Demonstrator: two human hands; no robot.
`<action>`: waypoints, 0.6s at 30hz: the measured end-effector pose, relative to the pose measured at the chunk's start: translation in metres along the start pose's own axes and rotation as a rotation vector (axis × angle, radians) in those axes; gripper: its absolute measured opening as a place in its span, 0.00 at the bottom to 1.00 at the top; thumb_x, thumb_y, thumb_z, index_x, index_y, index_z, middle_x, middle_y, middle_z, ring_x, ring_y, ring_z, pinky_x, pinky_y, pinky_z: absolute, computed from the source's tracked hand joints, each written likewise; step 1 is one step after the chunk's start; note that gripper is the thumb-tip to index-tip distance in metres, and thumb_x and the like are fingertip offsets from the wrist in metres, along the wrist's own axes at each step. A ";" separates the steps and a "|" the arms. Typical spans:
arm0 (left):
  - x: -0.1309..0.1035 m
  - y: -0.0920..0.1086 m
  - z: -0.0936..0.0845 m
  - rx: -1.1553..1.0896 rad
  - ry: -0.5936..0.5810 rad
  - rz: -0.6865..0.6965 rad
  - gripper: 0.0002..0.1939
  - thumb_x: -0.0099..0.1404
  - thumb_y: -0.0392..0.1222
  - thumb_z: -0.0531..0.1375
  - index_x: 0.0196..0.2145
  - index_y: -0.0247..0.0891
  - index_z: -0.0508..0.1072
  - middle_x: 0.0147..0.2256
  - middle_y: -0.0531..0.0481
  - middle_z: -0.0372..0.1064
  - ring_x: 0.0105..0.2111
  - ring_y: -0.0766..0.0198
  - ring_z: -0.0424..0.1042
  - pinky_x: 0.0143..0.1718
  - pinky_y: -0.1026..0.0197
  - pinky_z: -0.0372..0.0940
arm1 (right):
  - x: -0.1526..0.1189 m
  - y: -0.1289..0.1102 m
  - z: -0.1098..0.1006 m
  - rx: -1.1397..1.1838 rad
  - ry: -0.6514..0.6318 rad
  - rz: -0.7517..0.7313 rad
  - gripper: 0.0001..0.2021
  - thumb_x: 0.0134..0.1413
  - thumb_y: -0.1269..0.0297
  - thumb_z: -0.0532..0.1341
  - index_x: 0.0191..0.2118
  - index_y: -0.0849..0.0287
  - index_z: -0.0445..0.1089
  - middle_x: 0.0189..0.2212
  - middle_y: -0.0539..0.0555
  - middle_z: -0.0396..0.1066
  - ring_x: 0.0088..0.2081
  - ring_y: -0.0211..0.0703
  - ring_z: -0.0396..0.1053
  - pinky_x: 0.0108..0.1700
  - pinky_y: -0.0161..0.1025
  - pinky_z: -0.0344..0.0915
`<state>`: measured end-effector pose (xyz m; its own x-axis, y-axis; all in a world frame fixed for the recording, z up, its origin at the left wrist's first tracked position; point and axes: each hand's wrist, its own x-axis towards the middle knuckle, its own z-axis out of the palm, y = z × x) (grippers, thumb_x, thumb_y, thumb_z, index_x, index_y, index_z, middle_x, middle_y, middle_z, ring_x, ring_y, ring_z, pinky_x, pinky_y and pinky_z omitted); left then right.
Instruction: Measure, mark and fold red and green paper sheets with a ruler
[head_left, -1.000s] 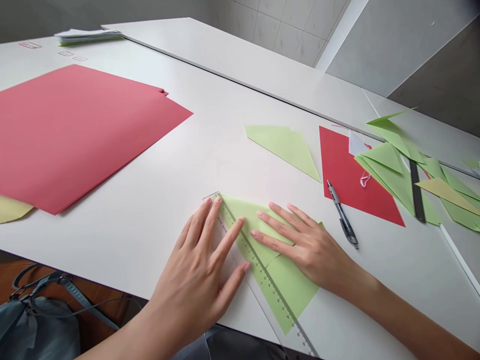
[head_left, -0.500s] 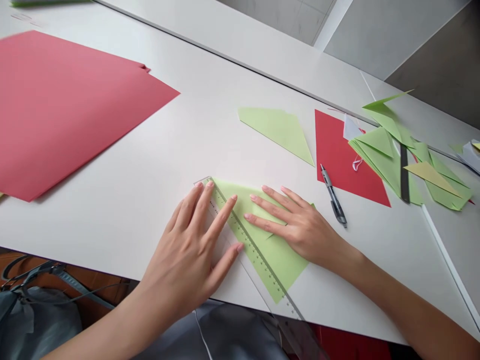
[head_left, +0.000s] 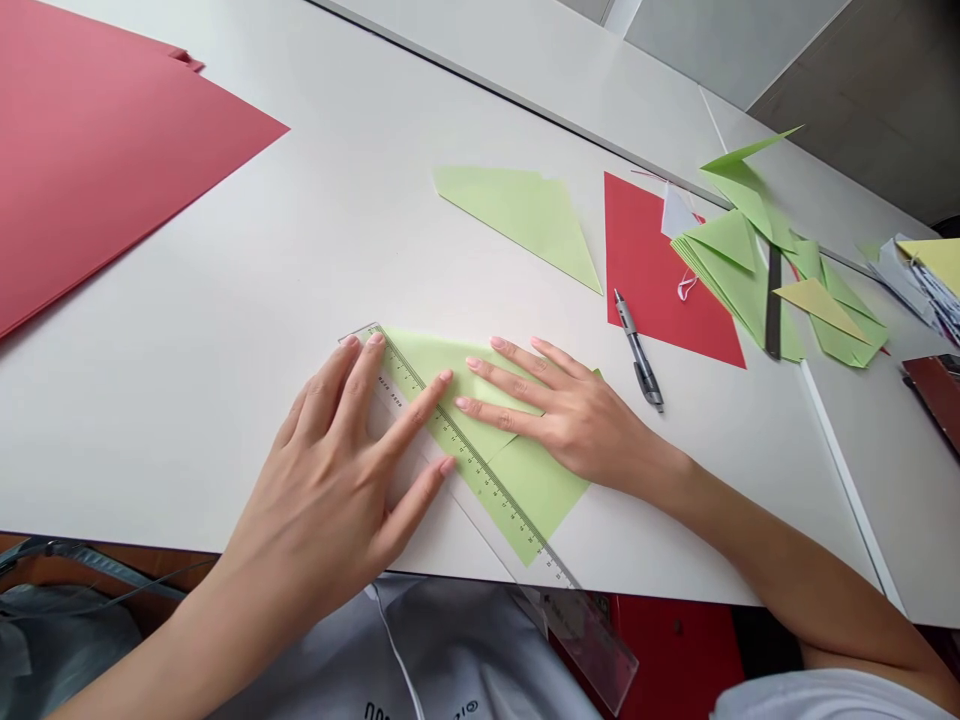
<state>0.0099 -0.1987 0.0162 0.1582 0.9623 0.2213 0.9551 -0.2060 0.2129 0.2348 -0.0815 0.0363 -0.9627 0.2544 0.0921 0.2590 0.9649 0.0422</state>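
Observation:
A green paper sheet [head_left: 544, 485] with folds in it lies near the table's front edge. A clear ruler [head_left: 499, 490] runs slantwise over its lower left side, and its far end sticks out past the table edge. My left hand [head_left: 345, 440] presses on the ruler's upper end, fingers spread. Flat on the green paper, to the right of the ruler, rests my right hand [head_left: 559, 405] with its fingers apart. Neither hand grips anything.
Large red sheets [head_left: 112, 150] cover the left. A cut green piece [head_left: 525, 215] lies behind the hands. To the right are a pen [head_left: 639, 352], a red sheet [head_left: 652, 270], folded green pieces [head_left: 739, 270] and a black strip [head_left: 773, 300].
The camera view has shifted, so the things on the table appear further left and higher. Both hands keep their places on the ruler and the paper.

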 end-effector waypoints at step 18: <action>0.002 -0.004 0.002 -0.010 0.047 0.033 0.30 0.71 0.55 0.46 0.68 0.49 0.54 0.71 0.43 0.37 0.68 0.35 0.44 0.64 0.32 0.54 | 0.002 -0.002 -0.001 0.011 0.009 0.018 0.27 0.67 0.80 0.47 0.67 0.52 0.58 0.69 0.53 0.51 0.71 0.51 0.42 0.69 0.56 0.52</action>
<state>0.0075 -0.1952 0.0137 0.1776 0.9455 0.2730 0.9468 -0.2398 0.2144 0.2325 -0.0832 0.0370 -0.9571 0.2714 0.1018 0.2756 0.9608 0.0299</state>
